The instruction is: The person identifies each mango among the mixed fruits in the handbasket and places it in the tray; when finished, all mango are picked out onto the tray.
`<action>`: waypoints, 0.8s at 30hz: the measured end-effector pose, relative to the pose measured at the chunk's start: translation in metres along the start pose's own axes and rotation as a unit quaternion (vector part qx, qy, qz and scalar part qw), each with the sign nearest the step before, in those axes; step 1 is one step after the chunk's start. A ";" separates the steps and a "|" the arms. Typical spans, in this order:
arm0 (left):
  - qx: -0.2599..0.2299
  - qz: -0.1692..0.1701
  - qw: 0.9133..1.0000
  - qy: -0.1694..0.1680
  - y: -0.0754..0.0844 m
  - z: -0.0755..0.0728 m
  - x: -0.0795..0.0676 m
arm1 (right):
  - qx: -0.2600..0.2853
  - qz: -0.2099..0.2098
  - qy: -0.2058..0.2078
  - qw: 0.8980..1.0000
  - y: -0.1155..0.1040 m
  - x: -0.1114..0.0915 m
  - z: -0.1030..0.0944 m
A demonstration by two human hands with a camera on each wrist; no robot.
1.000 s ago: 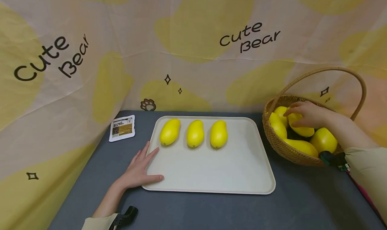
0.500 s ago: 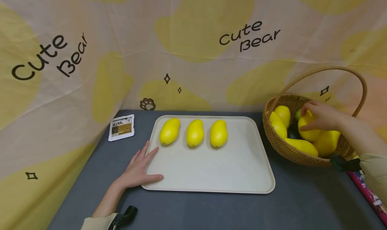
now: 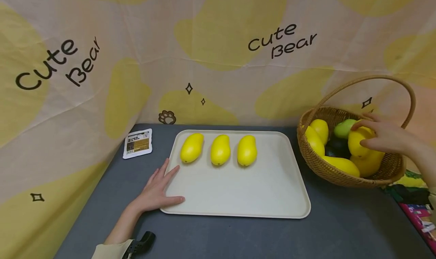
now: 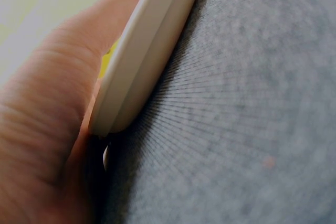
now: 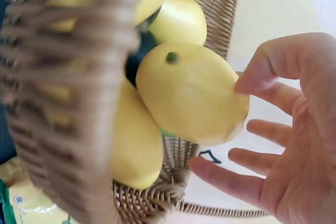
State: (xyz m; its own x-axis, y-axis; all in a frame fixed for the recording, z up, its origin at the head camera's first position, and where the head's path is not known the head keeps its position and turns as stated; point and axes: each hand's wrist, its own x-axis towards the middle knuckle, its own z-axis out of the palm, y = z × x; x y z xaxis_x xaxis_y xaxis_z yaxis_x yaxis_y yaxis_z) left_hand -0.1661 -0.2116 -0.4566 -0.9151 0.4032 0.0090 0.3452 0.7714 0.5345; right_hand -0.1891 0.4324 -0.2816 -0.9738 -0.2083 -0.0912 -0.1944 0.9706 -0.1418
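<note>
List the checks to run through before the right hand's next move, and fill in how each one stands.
1. Left hand on the tray: ok, at its left edge.
2. Space on the tray: ok, to the right of and in front of the three yellow fruits.
3. Basket upright: ok.
4. Right hand gripping the yellow fruit in the basket: not ok, its fingers are not curled round it.
5. Right wrist clear of the handle: cannot tell, they overlap in the head view.

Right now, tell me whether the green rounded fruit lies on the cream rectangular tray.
No, the green fruit lies in the brown wicker basket.
</note>
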 end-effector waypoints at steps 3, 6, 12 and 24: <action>-0.003 -0.002 1.000 0.001 -0.001 0.000 -0.001 | 0.009 0.019 0.010 1.000 0.001 -0.003 0.001; -0.003 -0.003 1.000 0.000 -0.001 -0.001 -0.001 | 0.026 0.035 0.006 0.999 0.001 -0.005 0.003; -0.002 -0.003 1.000 -0.001 0.000 -0.001 -0.001 | 0.033 0.022 0.000 0.999 0.007 -0.006 0.008; -0.004 -0.007 1.000 -0.004 0.001 -0.002 -0.001 | 0.027 0.028 -0.006 0.999 0.011 -0.008 0.008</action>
State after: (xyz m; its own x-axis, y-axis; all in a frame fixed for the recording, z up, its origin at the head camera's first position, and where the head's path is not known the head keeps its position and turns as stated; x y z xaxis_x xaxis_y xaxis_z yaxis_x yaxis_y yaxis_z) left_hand -0.1650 -0.2122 -0.4545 -0.9177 0.3972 -0.0049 0.3318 0.7731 0.5406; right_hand -0.1827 0.4441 -0.2906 -0.9813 -0.1562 -0.1128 -0.1332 0.9730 -0.1883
